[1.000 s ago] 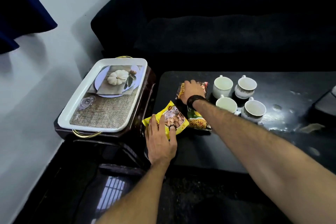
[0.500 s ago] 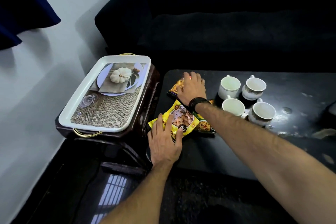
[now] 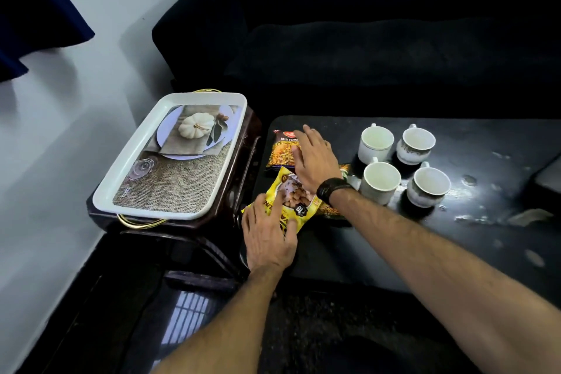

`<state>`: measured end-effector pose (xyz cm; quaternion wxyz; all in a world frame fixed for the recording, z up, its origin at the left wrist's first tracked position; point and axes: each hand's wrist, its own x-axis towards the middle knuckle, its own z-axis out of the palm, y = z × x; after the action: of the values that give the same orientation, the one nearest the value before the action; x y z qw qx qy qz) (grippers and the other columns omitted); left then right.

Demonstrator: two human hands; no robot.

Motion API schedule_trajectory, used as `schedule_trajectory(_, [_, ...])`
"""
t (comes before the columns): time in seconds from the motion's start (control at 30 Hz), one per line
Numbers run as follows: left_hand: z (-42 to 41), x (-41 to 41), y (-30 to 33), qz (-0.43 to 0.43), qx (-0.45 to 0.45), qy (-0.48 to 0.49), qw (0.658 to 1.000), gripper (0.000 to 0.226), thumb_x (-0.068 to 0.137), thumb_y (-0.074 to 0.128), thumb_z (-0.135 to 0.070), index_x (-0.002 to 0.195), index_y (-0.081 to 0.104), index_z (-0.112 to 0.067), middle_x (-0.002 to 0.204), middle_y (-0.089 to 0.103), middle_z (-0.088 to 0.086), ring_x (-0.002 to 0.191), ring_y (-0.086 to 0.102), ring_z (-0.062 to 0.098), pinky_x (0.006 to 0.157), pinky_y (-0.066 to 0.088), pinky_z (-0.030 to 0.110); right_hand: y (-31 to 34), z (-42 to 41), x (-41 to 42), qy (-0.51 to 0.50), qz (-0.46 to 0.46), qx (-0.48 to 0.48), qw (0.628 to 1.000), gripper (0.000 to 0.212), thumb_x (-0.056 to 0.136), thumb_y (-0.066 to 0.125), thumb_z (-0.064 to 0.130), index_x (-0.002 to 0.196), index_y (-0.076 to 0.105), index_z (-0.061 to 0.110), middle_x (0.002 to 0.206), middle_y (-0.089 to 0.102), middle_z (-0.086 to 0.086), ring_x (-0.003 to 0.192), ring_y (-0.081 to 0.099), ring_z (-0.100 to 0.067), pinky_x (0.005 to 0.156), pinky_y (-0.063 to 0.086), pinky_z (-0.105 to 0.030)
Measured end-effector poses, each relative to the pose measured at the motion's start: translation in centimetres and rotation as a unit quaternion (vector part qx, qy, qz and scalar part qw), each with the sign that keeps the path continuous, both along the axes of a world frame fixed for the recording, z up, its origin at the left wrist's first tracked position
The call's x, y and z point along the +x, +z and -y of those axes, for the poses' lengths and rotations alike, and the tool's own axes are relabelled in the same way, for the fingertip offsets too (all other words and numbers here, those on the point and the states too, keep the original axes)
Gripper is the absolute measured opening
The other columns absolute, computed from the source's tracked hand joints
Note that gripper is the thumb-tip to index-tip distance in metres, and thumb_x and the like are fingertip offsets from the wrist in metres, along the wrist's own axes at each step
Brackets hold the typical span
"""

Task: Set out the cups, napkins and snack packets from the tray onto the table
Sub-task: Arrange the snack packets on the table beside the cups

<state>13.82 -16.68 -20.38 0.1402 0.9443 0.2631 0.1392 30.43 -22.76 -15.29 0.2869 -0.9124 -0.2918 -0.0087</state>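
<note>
My left hand (image 3: pixel 268 240) grips the near end of a yellow snack packet (image 3: pixel 291 191) at the black table's (image 3: pixel 394 252) left edge. My right hand (image 3: pixel 315 161), with a black watch at the wrist, lies flat with fingers spread on a red and orange Mixture packet (image 3: pixel 280 150) just behind it. Part of a third packet (image 3: pixel 332 211) shows under my right wrist. Several white cups (image 3: pixel 381 181) stand upright in a cluster right of the packets. The white tray (image 3: pixel 130 179) sits on a dark stool to the left, and only its printed picture shows inside.
A dark sofa (image 3: pixel 364 55) runs behind the table. The stool (image 3: pixel 243 143) under the tray almost touches the table's left edge. A white wall (image 3: pixel 76 130) is at the left. A scrap (image 3: pixel 529 215) and wet marks lie on the table's right part.
My right hand has slid the Mixture packet leftward, away from the cups. My left hand has pushed the yellow packet further onto the table, so it now overlaps the others.
</note>
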Motion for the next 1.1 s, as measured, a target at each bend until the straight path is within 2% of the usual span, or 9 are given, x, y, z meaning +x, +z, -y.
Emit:
schedule_trajectory(0.17, [0.4, -0.2, 0.2, -0.007, 0.032, 0.034, 0.999, 0.066, 0.080, 0.046, -0.053, 0.144, 0.039, -0.034, 0.125, 0.041, 0.007, 0.114, 0.043, 0.027, 0.102, 0.038, 0.044, -2.1, 5.0, -5.9, -0.065, 0.080, 0.009, 0.995, 0.040, 0.102, 0.029, 0.036, 0.133, 0.048, 0.018, 0.145, 0.046, -0.004, 0.137, 0.040, -0.020, 0.120, 0.022, -0.044])
schedule_trajectory(0.23, [0.5, -0.2, 0.4, -0.004, 0.037, 0.050, 0.998, 0.068, 0.080, 0.046, -0.058, 0.142, 0.041, -0.032, 0.118, 0.040, 0.007, 0.106, 0.043, 0.026, 0.097, 0.040, 0.043, -3.4, 6.5, -7.2, -0.076, 0.071, -0.017, 0.994, 0.043, 0.102, 0.029, 0.036, 0.137, 0.045, 0.017, 0.149, 0.043, -0.004, 0.140, 0.036, -0.020, 0.121, 0.019, -0.044])
schedule_trajectory(0.33, [0.6, -0.3, 0.4, 0.003, 0.042, 0.051, 0.998, 0.069, 0.080, 0.043, -0.063, 0.140, 0.043, -0.029, 0.114, 0.038, 0.006, 0.101, 0.042, 0.024, 0.094, 0.041, 0.042, -5.2, 7.1, -7.8, -0.071, 0.039, -0.065, 0.995, 0.053, 0.103, 0.022, 0.036, 0.152, 0.025, 0.015, 0.161, 0.021, -0.002, 0.150, 0.015, -0.018, 0.122, 0.010, -0.041])
schedule_trajectory(0.43, [0.5, -0.2, 0.2, 0.000, 0.038, 0.052, 0.998, 0.071, 0.080, 0.040, -0.065, 0.140, 0.043, -0.027, 0.120, 0.037, 0.008, 0.107, 0.041, 0.025, 0.097, 0.041, 0.043, -5.2, 6.0, -6.5, -0.081, 0.033, -0.088, 0.992, 0.058, 0.102, 0.018, 0.036, 0.155, 0.014, 0.014, 0.164, 0.011, -0.002, 0.151, 0.007, -0.020, 0.122, 0.003, -0.044])
schedule_trajectory(0.57, [0.5, -0.1, 0.2, 0.000, 0.027, 0.053, 0.998, 0.072, 0.080, 0.040, -0.065, 0.139, 0.043, -0.025, 0.133, 0.036, 0.011, 0.119, 0.042, 0.028, 0.102, 0.039, 0.045, -4.3, 4.2, -3.2, -0.118, 0.015, -0.113, 0.986, 0.058, 0.100, 0.022, 0.033, 0.154, 0.017, 0.012, 0.163, 0.015, -0.005, 0.150, 0.011, -0.025, 0.123, 0.003, -0.047])
schedule_trajectory(0.7, [0.4, 0.0, 0.0, 0.003, 0.017, 0.049, 0.999, 0.072, 0.080, 0.042, -0.063, 0.140, 0.041, -0.024, 0.141, 0.037, 0.012, 0.128, 0.039, 0.029, 0.106, 0.035, 0.046, -4.1, 3.1, -0.6, -0.110, 0.015, -0.131, 0.985, 0.059, 0.098, 0.030, 0.027, 0.153, 0.020, 0.010, 0.162, 0.016, -0.008, 0.150, 0.012, -0.028, 0.123, 0.003, -0.048])
schedule_trajectory(0.93, [0.2, 0.0, -0.2, -0.006, 0.019, 0.038, 0.999, 0.074, 0.081, 0.040, -0.068, 0.143, 0.039, -0.027, 0.144, 0.038, 0.012, 0.130, 0.039, 0.027, 0.107, 0.034, 0.048, -3.9, 2.0, 2.4, -0.086, 0.018, -0.158, 0.984, 0.058, 0.099, 0.031, 0.026, 0.153, 0.017, 0.010, 0.163, 0.012, -0.008, 0.151, 0.007, -0.027, 0.122, 0.002, -0.051])
schedule_trajectory(1.03, [0.2, 0.0, -0.3, -0.017, 0.017, 0.032, 0.999, 0.075, 0.081, 0.037, -0.072, 0.143, 0.039, -0.030, 0.144, 0.038, 0.011, 0.130, 0.040, 0.027, 0.108, 0.036, 0.048, -2.8, 2.0, 1.7, -0.092, 0.012, -0.091, 0.992, 0.054, 0.103, 0.023, 0.031, 0.154, 0.017, 0.013, 0.164, 0.011, -0.006, 0.152, 0.005, -0.023, 0.122, 0.000, -0.052])
schedule_trajectory(1.1, [0.1, 0.0, -0.2, -0.022, 0.015, 0.026, 0.999, 0.075, 0.082, 0.035, -0.074, 0.144, 0.039, -0.031, 0.144, 0.038, 0.009, 0.129, 0.041, 0.026, 0.107, 0.037, 0.047, -2.2, 1.9, -0.5, -0.065, 0.051, -0.026, 0.996, 0.054, 0.103, 0.018, 0.037, 0.153, 0.018, 0.017, 0.163, 0.013, -0.004, 0.152, 0.006, -0.020, 0.122, -0.001, -0.050])
